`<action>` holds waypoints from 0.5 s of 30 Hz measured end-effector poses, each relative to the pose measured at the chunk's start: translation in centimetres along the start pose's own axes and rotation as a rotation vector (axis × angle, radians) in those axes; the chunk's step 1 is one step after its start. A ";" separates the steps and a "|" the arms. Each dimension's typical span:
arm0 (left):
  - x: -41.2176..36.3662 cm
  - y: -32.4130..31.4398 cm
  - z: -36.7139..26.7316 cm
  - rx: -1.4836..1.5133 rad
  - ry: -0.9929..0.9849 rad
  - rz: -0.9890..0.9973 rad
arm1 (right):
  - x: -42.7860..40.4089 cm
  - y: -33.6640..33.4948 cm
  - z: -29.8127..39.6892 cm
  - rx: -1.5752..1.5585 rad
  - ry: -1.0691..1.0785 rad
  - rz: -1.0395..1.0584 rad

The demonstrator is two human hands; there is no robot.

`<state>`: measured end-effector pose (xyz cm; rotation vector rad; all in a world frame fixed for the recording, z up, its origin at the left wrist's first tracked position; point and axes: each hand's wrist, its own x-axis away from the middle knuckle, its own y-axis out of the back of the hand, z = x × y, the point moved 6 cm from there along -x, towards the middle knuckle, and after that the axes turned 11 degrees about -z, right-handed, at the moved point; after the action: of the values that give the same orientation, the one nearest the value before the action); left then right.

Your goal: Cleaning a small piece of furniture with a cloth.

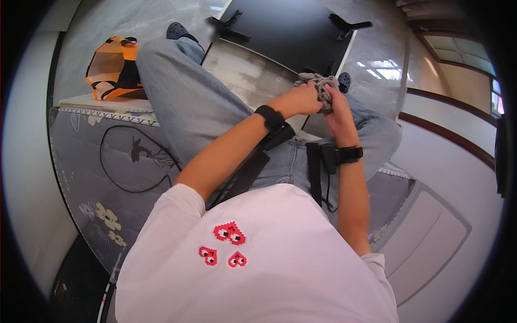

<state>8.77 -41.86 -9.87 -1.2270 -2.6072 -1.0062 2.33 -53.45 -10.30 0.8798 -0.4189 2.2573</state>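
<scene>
Between my knees, a bunched grey-brown cloth (319, 82) is gripped by both hands. My left hand (305, 99) holds its left side, the fingers folded over it. On the other side my right hand (338, 107) grasps it, with the thumb pressed along the cloth. Both hands hold the cloth by the lower right edge of a black panel (282, 32), which has pale side edges and black bracket-like feet (349, 26). Whether the cloth touches the panel cannot be told. A whitish, wood-grained surface (242, 66) shows just below the panel.
An orange and black bag (115, 68) stands left of my leg. A looped black cable (103, 157) lies on the grey floral-patterned cover (80, 177) of the seat. Dark clogs (177, 31) are on my feet. At the right are a white wall (444, 141) and a pale panel (428, 234).
</scene>
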 end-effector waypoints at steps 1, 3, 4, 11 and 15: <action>-0.3 0.7 -0.2 0.060 -0.036 -0.019 | 0.3 -0.4 0.5 0.001 -0.005 0.016; -0.8 2.6 -0.4 0.095 -0.035 0.106 | 1.6 -1.1 1.6 -0.048 -0.059 0.114; -0.8 3.4 -0.8 0.133 -0.043 0.236 | 3.0 -2.2 2.5 -0.032 -0.022 0.031; -0.5 5.9 5.1 0.500 -0.016 -0.025 | 4.9 -6.1 2.6 0.301 0.103 0.136; -1.8 9.0 3.8 0.259 -0.061 0.041 | 2.5 -6.6 3.7 0.503 0.213 -0.116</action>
<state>17.12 -36.58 -8.74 -1.2571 -2.6412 -0.6087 7.20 -49.35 -5.55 0.8627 0.3048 2.3508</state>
